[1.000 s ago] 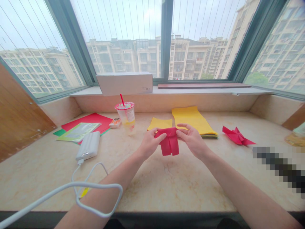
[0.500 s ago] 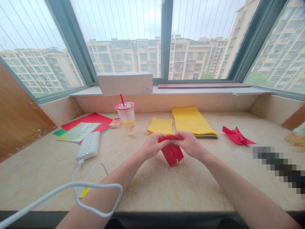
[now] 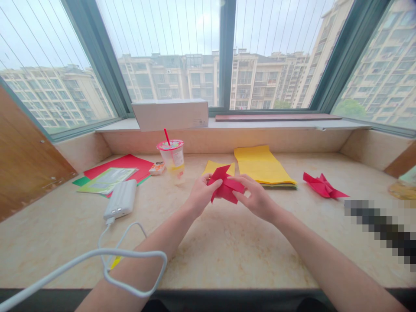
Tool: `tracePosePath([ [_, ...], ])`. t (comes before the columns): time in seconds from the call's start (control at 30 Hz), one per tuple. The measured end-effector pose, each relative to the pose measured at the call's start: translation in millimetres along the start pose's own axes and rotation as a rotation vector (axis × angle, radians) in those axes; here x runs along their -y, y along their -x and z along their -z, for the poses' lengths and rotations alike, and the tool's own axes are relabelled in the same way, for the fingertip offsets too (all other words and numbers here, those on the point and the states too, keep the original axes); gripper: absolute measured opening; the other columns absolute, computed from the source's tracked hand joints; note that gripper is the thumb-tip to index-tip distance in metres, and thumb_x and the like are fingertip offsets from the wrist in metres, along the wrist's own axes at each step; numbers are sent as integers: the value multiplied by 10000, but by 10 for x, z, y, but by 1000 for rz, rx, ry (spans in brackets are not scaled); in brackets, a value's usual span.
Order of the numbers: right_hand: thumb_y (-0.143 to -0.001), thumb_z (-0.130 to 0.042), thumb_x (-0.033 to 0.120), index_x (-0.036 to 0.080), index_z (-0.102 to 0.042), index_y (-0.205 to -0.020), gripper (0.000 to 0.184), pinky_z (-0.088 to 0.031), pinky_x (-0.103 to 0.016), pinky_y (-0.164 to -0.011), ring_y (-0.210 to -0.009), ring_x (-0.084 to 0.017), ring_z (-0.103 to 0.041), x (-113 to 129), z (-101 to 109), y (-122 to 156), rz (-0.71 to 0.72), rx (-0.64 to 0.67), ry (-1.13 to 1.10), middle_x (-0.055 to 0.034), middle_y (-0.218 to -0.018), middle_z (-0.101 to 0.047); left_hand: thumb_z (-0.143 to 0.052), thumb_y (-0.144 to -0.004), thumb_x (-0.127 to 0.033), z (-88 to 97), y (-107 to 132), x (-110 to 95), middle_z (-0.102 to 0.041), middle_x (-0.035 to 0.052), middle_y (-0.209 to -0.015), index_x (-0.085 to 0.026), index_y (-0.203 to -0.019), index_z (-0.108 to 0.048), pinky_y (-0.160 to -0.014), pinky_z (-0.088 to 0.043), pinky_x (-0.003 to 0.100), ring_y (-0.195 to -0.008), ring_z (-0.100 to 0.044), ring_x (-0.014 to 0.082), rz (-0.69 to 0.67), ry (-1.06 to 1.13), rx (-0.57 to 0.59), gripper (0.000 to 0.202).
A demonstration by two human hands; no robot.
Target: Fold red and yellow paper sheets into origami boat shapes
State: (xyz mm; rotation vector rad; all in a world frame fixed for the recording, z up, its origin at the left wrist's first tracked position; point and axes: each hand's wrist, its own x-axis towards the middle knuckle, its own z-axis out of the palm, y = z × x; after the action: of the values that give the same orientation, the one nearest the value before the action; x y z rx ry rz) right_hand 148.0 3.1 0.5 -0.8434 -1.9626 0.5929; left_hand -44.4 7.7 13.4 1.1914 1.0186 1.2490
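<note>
A folded red paper piece (image 3: 224, 186) is held above the marble counter (image 3: 227, 251) between both hands. My left hand (image 3: 199, 195) pinches its left side, thumb on top. Gripping its right side is my right hand (image 3: 255, 197), fingers curled toward the paper. The piece is tilted, with a point sticking up at its top. Just behind it lies a small yellow sheet (image 3: 218, 168).
A stack of yellow paper (image 3: 261, 164) lies behind the hands, a finished red folded shape (image 3: 321, 185) to the right. Left are a drink cup with red straw (image 3: 172, 157), a white power bank (image 3: 121, 198) with cable (image 3: 107, 255), and red and green sheets (image 3: 113, 173). A white box (image 3: 170, 113) sits on the sill.
The red paper hung flat a second ago, was folded over between both hands, and is now turned and lifted with a corner pointing up.
</note>
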Motion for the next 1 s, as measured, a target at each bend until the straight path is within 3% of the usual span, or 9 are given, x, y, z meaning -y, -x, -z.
tracePosePath([
  [0.17, -869, -515, 109, 308, -643, -1267, 463, -537, -402, -938, -1103, -237, -617, -66, 6, 4, 65, 32, 71, -81, -1220, -610, -694, -826, -382, -18, 12, 15, -752, 132, -966, -96, -1038, -672, -750, -571, 317, -805, -722, 210, -5, 4, 79, 357],
  [0.33, -921, -529, 198, 349, -665, -1234, 373, -500, -452, -1004, -1126, -243, -619, -116, 7, 12, 77, 60, 109, -62, -1315, -575, -648, -857, -375, 2, -19, 62, -754, 111, -1000, -121, -1053, -696, -794, -562, 324, -853, -718, 213, -67, -53, 70, 324],
  [0.47, -925, -557, 261, 315, -726, -1085, 239, -523, -426, -938, -1078, -242, -636, -121, 11, 2, 47, 15, 115, -65, -1288, -603, -636, -858, -317, 4, -22, 77, -760, 77, -945, -141, -1033, -724, -757, -549, 294, -823, -707, 203, -138, -209, 94, 263],
  [0.67, -876, -629, 358, 232, -704, -895, 148, -529, -352, -669, -711, -214, -654, -126, -31, -11, -130, -124, 28, -51, -826, -718, -606, -882, -337, -27, 32, 107, -754, 73, -965, -147, -1042, -722, -726, -533, 272, -832, -695, 205, -188, -351, 208, 274],
  [0.87, -835, -657, 367, 214, -667, -864, 155, -507, -330, -617, -666, -206, -644, -70, -58, 1, -255, -154, -61, -45, -771, -706, -705, -808, -396, -29, 66, 132, -746, 75, -912, -144, -996, -724, -678, -527, 272, -818, -693, 228, -190, -364, 251, 315],
  [1.0, -786, -704, 393, 224, -606, -1007, 296, -490, -294, -570, -659, -173, -628, -42, -65, -22, -303, -230, -206, -32, -872, -667, -723, -787, -356, -29, 48, 139, -739, 74, -883, -135, -959, -728, -675, -524, 270, -795, -689, 218, -175, -336, 223, 281],
])
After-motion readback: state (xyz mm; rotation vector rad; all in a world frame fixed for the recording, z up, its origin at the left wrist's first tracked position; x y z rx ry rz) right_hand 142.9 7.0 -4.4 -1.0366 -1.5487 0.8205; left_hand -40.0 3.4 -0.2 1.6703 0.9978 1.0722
